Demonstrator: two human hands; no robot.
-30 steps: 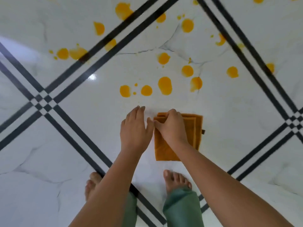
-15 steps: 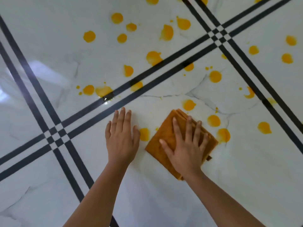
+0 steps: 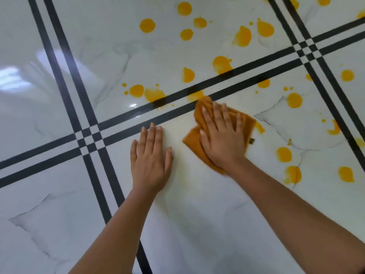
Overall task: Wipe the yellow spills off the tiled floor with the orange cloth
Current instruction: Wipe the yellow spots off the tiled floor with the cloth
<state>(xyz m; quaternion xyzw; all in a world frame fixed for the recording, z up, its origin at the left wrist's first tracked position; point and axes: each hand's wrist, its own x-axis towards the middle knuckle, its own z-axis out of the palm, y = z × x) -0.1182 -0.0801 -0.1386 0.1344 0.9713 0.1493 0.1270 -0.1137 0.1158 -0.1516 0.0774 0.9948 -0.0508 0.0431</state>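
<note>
On the white tiled floor point(image 3: 59, 194), left of centre, the left hand point(image 3: 151, 157) lies flat, fingers straight, holding nothing, seemingly as a brace. Just right of it, the right hand point(image 3: 223, 139) presses the orange cloth point(image 3: 193, 140) down with spread fingers, the cloth's far corner touching the black stripes point(image 3: 160, 102). Wiping looks under way. Next the cloth needs pushing far and right, where most yellow spills point(image 3: 243, 36) lie. The hand covers much of the cloth, and blur smears its fingers.

White grey-veined floor point(image 3: 197, 214) with paired black stripes point(image 3: 39, 168), yellow spills point(image 3: 147, 25), orange cloth point(image 3: 194, 142) with perhaps a dark tag point(image 3: 251, 141).
</note>
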